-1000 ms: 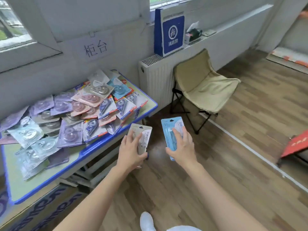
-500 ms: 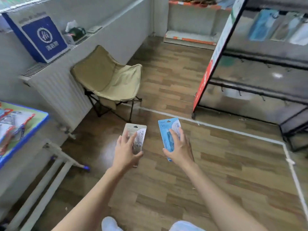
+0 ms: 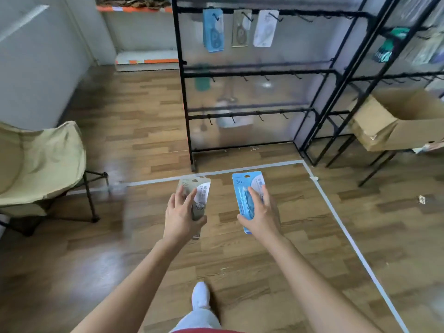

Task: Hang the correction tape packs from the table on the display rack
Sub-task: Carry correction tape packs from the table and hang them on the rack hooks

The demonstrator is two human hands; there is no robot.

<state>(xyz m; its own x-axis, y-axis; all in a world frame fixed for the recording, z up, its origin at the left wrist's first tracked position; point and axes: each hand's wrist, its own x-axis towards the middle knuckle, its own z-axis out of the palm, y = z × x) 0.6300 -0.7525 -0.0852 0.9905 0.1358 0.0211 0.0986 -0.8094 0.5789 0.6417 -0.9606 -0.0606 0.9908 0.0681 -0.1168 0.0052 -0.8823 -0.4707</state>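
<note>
My left hand (image 3: 180, 217) grips a beige correction tape pack (image 3: 201, 191), held upright in front of me. A blue correction tape pack (image 3: 242, 188) stands upright in the grip of my right hand (image 3: 260, 216). Ahead stands the black display rack (image 3: 182, 87) with rows of hooks. On its top row hang three packs: a blue pack (image 3: 213, 30), a beige pack (image 3: 241, 28) and a white pack (image 3: 266, 28). The lower hook rows (image 3: 249, 114) look bare. The table is out of view.
A beige folding chair (image 3: 40, 162) stands at the left. An open cardboard box (image 3: 398, 118) sits on a stand at the right, beside a second black rack (image 3: 374, 75). White tape lines (image 3: 336, 212) mark the wooden floor. My foot (image 3: 200, 295) shows below.
My view has swung right, away from the table and chair, until the display rack is in front. Both hands keep their packs in the same hold.
</note>
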